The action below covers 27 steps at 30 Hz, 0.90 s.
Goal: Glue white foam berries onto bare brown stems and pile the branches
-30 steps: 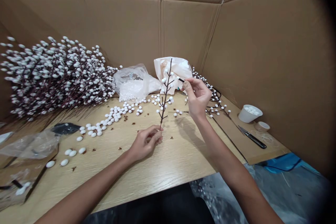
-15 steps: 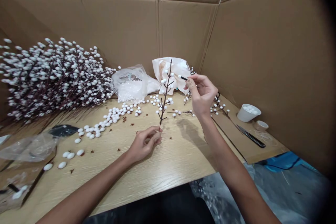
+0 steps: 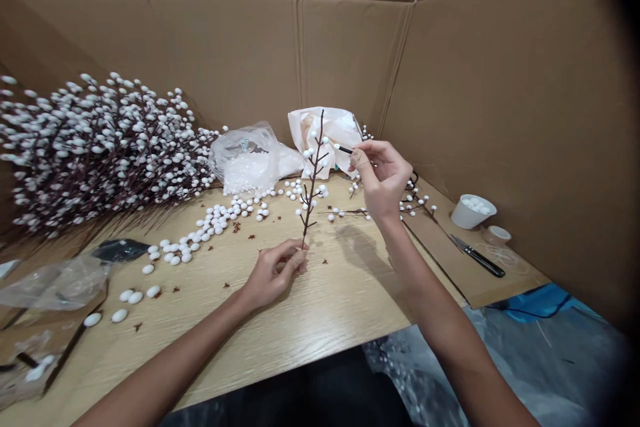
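My left hand (image 3: 277, 270) pinches the bottom of a brown artificial twig (image 3: 311, 195), which stands nearly upright above the table. Small white berries (image 3: 309, 153) sit on some of its upper side shoots, while the lower shoots nearest my fingers look bare. To the right of the twig, my right hand (image 3: 384, 177) is closed on a thin black stick (image 3: 345, 149) with a white tip. That tip points left at the twig's upper part, close to a berry; whether the two touch, I cannot tell.
Loose white berries (image 3: 217, 220) lie across the wooden table (image 3: 240, 360). A large bundle of berry branches (image 3: 105, 147) fills the left. Behind are a clear bag (image 3: 250, 160) and white paper (image 3: 300, 123). At right are a white cup (image 3: 467, 217), a tape roll (image 3: 497, 234) and a black-handled knife (image 3: 483, 260).
The view has shifted slightly, moving the scene a little to the left. Both hands keep their grips, and the stick's tip stays beside the twig with hardly any movement.
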{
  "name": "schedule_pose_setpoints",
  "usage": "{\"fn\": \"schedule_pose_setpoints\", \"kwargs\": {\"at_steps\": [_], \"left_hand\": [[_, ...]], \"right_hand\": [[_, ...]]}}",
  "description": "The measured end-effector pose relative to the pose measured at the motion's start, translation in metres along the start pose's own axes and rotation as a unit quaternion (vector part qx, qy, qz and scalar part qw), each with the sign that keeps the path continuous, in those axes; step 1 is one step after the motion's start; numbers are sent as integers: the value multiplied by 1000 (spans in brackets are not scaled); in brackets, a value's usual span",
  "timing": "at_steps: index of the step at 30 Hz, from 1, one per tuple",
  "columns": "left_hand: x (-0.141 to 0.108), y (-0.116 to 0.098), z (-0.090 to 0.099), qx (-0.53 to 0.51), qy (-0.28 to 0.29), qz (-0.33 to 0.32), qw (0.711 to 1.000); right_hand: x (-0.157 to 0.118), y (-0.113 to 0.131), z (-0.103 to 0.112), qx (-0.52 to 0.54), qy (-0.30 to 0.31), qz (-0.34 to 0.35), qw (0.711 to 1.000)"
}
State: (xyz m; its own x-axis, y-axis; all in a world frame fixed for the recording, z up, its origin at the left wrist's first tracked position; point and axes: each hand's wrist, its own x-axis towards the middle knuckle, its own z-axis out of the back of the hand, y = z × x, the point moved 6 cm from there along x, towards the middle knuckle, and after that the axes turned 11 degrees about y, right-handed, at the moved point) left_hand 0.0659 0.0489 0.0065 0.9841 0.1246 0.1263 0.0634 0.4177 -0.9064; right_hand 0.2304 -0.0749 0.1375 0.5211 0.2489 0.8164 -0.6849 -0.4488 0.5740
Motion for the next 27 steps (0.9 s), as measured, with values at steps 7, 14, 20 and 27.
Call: {"fn": "schedule_pose_setpoints", "kwargs": {"at_steps": [7, 14, 20, 27], "left_hand": [[0, -1, -1, 9, 5, 0, 1000], [1, -7, -2, 70, 13, -15, 997], [3, -8, -2, 116, 19, -34, 993], [2, -6, -2, 108, 18, -20, 994]], "right_hand": [[3, 15, 17, -23, -59, 56, 996], [8, 29, 33, -92, -96, 86, 987], [11, 27, 40, -107, -89, 102, 985], [11, 25, 42, -98, -89, 84, 988]]}}
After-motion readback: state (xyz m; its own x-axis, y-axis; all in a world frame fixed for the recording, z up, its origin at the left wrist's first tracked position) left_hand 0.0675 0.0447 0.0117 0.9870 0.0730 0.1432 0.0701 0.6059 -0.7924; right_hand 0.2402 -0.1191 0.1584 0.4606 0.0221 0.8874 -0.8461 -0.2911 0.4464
